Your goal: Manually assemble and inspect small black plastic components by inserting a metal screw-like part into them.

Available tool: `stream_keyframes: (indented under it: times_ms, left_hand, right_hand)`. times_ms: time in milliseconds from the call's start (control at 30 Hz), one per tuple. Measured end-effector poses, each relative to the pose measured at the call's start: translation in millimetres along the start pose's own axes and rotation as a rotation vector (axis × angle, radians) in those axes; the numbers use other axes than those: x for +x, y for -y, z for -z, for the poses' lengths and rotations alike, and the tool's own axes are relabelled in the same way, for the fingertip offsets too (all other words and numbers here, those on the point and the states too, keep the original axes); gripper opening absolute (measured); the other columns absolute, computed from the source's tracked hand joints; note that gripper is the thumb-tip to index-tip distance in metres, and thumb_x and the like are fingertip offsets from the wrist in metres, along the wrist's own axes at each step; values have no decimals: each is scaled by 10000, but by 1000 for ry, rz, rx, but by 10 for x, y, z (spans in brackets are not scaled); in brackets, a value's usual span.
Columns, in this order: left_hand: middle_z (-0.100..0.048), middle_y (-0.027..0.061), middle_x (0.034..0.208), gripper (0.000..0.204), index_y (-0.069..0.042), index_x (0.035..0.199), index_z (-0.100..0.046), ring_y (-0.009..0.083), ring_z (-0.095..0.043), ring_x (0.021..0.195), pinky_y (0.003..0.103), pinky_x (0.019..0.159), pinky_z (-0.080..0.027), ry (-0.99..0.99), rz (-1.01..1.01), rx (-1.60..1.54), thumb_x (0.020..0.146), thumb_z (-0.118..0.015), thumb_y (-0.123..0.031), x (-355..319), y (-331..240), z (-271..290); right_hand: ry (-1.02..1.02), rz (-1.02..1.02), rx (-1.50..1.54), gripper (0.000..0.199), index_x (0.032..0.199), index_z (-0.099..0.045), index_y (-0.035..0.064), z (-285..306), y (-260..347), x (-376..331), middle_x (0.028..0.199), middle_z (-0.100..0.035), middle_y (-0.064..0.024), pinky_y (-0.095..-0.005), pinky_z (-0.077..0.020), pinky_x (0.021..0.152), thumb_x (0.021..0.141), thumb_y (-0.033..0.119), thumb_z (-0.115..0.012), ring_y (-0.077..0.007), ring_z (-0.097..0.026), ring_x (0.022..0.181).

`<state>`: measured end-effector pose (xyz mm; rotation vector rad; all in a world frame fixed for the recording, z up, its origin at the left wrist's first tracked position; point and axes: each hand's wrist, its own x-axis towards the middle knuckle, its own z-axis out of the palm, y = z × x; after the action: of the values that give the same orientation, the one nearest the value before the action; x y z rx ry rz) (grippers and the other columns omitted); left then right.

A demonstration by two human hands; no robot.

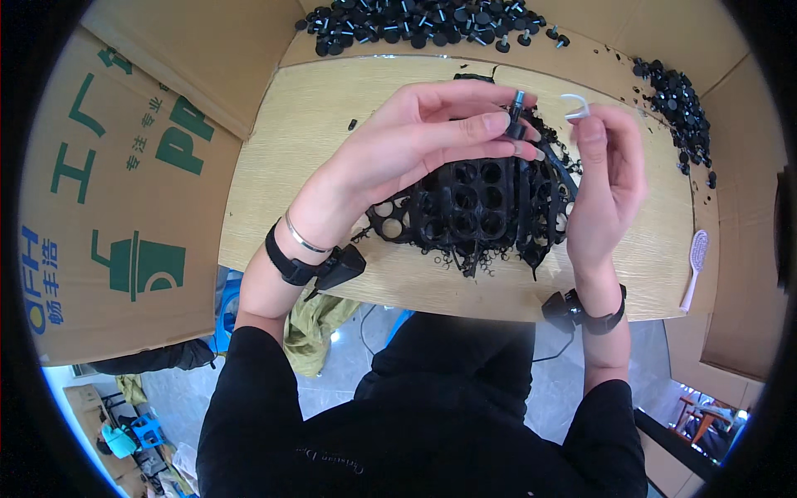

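Observation:
My left hand (432, 137) pinches a small black screw-foot part (516, 116) between thumb and fingertips, held above the table. My right hand (606, 183) is raised beside it, fingers curled, with a small white hook-shaped tool (575, 103) at its fingertips, close to the part. Below both hands lies a heap of black plastic frames with round holes (481, 207) on the wooden table (307, 149). Both wrists wear black bands with small devices.
A pile of finished black round parts (415, 23) lies along the far edge, and another pile (677, 100) at the far right. A pink comb-like brush (696, 266) rests at the right edge. Cardboard walls (108, 191) surround the table.

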<state>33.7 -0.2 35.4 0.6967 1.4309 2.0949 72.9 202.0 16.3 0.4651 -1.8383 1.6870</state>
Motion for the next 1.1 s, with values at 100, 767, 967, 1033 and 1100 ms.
stream_keyframes:
  times_ms: [100, 767, 967, 1033, 1100]
  left_hand:
    - [-622, 184, 1206, 455, 69, 1365, -466, 284, -617, 1138, 383, 986, -514, 56, -49, -33, 976, -560, -148, 23, 11, -19]
    - [-531, 170, 1370, 440, 52, 1362, -491, 245, -604, 1124, 397, 930, -537, 84, -68, -34, 965, -578, -115, -5, 70, -11]
    - [-531, 167, 1370, 437, 48, 1357, -500, 235, -603, 1123, 392, 924, -540, 69, -62, -4, 963, -585, -121, -1, 76, -8]
    - [-529, 166, 1373, 436, 46, 1355, -503, 234, -603, 1124, 393, 921, -541, 59, -58, 5, 962, -586, -123, -5, 76, -4]
    - [-545, 166, 1355, 436, 45, 1355, -504, 229, -603, 1123, 390, 911, -546, 64, -65, 29, 961, -588, -122, -3, 73, 4]
  right_hand:
    - [3, 281, -337, 120, 1026, -604, -15, 32, -43, 54, 872, -544, -13, -202, -377, 735, 931, 48, -640, -91, -461, 770]
    - [62, 167, -27, 132, 1084, -562, -79, -32, 47, -63, 1004, -656, -129, -262, -536, 777, 969, -18, -542, -158, -657, 842]
    - [41, 218, -98, 127, 1071, -573, -88, -53, 33, -61, 996, -664, -135, -259, -545, 747, 959, -32, -552, -159, -665, 830]
    - [31, 235, -113, 124, 1066, -577, -89, -58, 36, -62, 993, -666, -134, -258, -548, 738, 955, -38, -555, -160, -667, 831]
    - [24, 220, -108, 122, 1061, -583, -89, -57, 39, -65, 991, -670, -138, -256, -544, 729, 947, -49, -562, -164, -672, 827]
